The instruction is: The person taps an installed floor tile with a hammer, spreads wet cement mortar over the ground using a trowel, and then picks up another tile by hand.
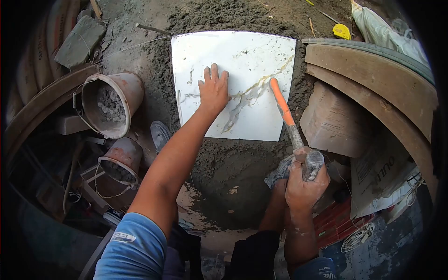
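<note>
A white marble-patterned tile (pixel 254 119) with grey and gold veins lies on wet grey mortar (pixel 219 161). My left hand (pixel 214 93) rests flat on the tile near its middle, fingers spread. In my right hand (pixel 305 182) is a hammer (pixel 283 105), gripped close to its metal head. Its orange handle points away from me, and the handle's end is over the tile's right part; whether it touches the surface I cannot tell. Grey mortar specks dot the tile and my right hand.
Two buckets, a larger one (pixel 133 93) and a smaller one (pixel 125 154), stand at left with mortar inside. Blocks (pixel 333 121) and curved-looking boards (pixel 373 74) are at right. A yellow tape measure (pixel 342 31) lies at the back. A string (pixel 126 48) runs near the tile's far-left corner.
</note>
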`<state>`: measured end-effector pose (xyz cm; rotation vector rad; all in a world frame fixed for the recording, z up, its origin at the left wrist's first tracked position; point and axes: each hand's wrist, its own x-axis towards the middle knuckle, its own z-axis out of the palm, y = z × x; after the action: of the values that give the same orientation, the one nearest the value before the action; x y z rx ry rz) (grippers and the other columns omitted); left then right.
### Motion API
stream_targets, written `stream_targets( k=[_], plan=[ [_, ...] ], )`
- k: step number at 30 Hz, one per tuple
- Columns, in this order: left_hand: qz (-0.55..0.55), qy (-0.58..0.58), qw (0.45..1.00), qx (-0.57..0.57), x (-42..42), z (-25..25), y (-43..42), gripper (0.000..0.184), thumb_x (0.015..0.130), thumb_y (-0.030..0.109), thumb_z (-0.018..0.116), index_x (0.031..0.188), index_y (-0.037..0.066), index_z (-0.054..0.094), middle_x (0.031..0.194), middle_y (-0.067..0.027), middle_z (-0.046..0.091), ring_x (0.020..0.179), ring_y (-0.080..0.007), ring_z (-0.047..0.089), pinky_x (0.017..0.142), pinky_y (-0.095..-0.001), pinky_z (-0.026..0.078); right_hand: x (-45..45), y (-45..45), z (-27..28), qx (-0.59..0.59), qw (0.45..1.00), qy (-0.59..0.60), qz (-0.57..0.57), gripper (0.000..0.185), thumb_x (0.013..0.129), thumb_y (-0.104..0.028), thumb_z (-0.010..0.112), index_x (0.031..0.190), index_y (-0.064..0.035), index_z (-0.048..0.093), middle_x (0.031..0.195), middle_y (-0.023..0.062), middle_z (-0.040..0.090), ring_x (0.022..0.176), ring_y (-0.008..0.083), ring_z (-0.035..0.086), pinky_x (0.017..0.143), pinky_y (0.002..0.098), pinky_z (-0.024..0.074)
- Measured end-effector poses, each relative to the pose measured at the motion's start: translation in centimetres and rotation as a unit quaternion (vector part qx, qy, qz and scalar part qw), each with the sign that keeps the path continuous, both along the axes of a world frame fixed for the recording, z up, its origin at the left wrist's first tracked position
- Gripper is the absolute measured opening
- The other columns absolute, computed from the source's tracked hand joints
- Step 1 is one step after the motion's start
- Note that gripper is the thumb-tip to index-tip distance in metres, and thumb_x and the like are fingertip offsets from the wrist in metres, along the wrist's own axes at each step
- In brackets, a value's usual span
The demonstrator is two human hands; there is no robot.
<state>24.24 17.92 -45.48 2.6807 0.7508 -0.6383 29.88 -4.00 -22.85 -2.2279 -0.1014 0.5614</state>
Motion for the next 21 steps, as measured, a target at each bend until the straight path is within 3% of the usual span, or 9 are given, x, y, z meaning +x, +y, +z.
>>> stream_targets(
  k=[3,5,7,8,10,13,15,18,21],
  plan=[
    [0.014,-0.031,0.999,-0.005,-0.3,0.0,2.9,0.082,0.059,0.032,0.089,0.127,0.008,0.051,0.140,-0.0197,0.039,0.129,-0.0392,0.039,0.101,-0.0511,0.042,-0.3,1.1,0.1,0.041,0.998,-0.041,-0.020,0.015,0.078,0.007,0.060,0.093,0.0077,0.061,0.089,0.0145,0.068,0.077,0.0221,0.066,0.071,0.0329,0.0533],
    [-0.002,-0.045,0.999,0.006,0.3,-1.2,5.5,0.082,0.065,0.046,0.084,0.129,0.007,0.050,0.144,-0.0219,0.038,0.134,-0.0396,0.035,0.109,-0.0514,0.034,-0.3,1.5,-0.2,0.046,0.998,-0.049,-0.002,0.015,0.078,0.007,0.060,0.094,0.0077,0.061,0.091,0.0146,0.067,0.079,0.0216,0.066,0.071,0.0325,0.0534],
    [-0.070,-0.063,0.993,0.066,1.7,-2.1,8.2,0.093,0.074,0.065,0.070,0.142,0.009,0.040,0.152,-0.0235,0.029,0.142,-0.0391,0.027,0.114,-0.0524,0.026,-0.6,2.4,-0.5,0.056,0.997,-0.060,0.017,0.015,0.079,0.007,0.060,0.094,0.0077,0.061,0.092,0.0147,0.067,0.080,0.0211,0.066,0.071,0.0321,0.0536],
    [-0.066,-0.061,0.994,0.069,2.4,-2.7,9.5,0.093,0.074,0.065,0.070,0.142,0.009,0.040,0.152,-0.0235,0.029,0.142,-0.0391,0.027,0.114,-0.0524,0.026,-1.0,2.9,-0.6,0.070,0.996,-0.048,-0.008,0.016,0.079,0.007,0.060,0.095,0.0079,0.061,0.092,0.0149,0.067,0.080,0.0205,0.065,0.071,0.0316,0.0536],
    [-0.118,-0.080,0.986,0.082,3.4,-3.8,11.1,0.101,0.081,0.078,0.050,0.153,0.013,0.023,0.157,-0.0236,0.019,0.146,-0.0369,0.018,0.117,-0.0521,0.021,-1.7,3.6,-0.9,0.085,0.995,-0.033,-0.032,0.016,0.080,0.007,0.060,0.095,0.0080,0.061,0.093,0.0151,0.067,0.080,0.0199,0.065,0.071,0.0310,0.0537],
    [-0.059,-0.077,0.990,0.101,3.0,-4.5,11.6,0.098,0.085,0.079,0.038,0.157,0.017,0.012,0.158,-0.0239,0.018,0.147,-0.0365,0.018,0.116,-0.0538,0.020,-2.7,4.3,-1.3,0.093,0.995,-0.031,-0.015,0.017,0.080,0.007,0.060,0.097,0.0085,0.061,0.093,0.0150,0.067,0.078,0.0181,0.064,0.069,0.0291,0.0532],
    [-0.038,-0.095,0.988,0.115,1.0,-4.8,12.0,0.093,0.090,0.074,0.035,0.156,0.012,0.013,0.157,-0.0245,0.020,0.147,-0.0366,0.018,0.117,-0.0548,0.016,-3.2,4.8,-1.3,0.105,0.994,-0.008,-0.028,0.018,0.079,0.008,0.059,0.098,0.0083,0.061,0.092,0.0142,0.066,0.074,0.0160,0.062,0.066,0.0282,0.0522],
    [0.161,0.029,0.968,0.189,-0.5,-3.5,12.8,0.090,0.094,0.067,0.033,0.152,-0.001,0.021,0.156,-0.0204,0.027,0.147,-0.0342,0.018,0.119,-0.0504,0.008,-3.7,4.7,-1.0,0.094,0.996,0.006,-0.004,0.020,0.079,0.008,0.059,0.099,0.0076,0.061,0.092,0.0135,0.066,0.071,0.0147,0.061,0.062,0.0274,0.0508],
    [0.081,-0.055,0.974,0.205,-1.6,-3.7,14.1,0.088,0.094,0.068,0.034,0.149,-0.001,0.029,0.153,-0.0230,0.030,0.144,-0.0372,0.023,0.117,-0.0544,0.011,-4.3,4.3,-1.0,0.096,0.995,-0.002,0.008,0.020,0.079,0.008,0.059,0.098,0.0069,0.061,0.092,0.0131,0.066,0.069,0.0143,0.060,0.061,0.0278,0.0503]
  ],
)
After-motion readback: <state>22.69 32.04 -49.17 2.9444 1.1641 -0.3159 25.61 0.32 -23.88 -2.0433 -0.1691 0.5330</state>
